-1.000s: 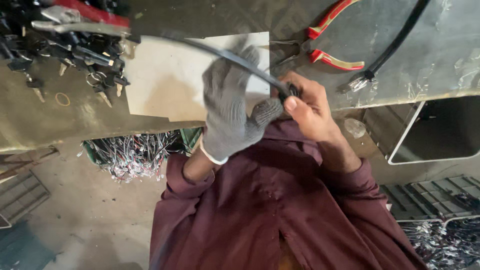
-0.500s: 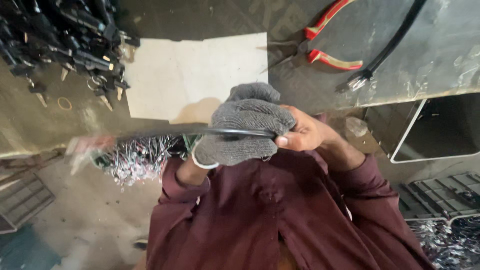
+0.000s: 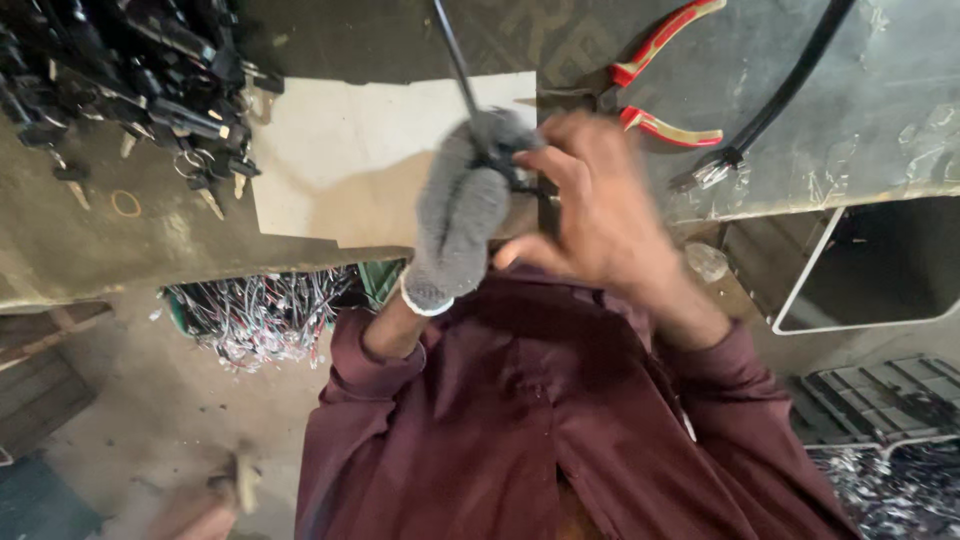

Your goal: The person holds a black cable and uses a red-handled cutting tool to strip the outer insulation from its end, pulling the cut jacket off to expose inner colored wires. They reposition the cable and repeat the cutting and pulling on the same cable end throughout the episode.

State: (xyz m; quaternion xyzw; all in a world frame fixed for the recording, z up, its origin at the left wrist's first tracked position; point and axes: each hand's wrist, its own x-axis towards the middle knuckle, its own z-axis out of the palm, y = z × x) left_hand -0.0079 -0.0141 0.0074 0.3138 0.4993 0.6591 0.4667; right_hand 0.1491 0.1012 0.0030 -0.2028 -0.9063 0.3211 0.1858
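Head view: gloved left hand has its fingers closed round a black cable that runs up toward 12 o'clock. Bare right hand, blurred, pinches the same cable just beside it. Red-handled pliers lie at 1 o'clock on the surface.

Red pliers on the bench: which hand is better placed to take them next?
Probably the right. The bare right hand is beside the red pliers, while the gloved left hand has its grip closed on the black cable, farther from them.
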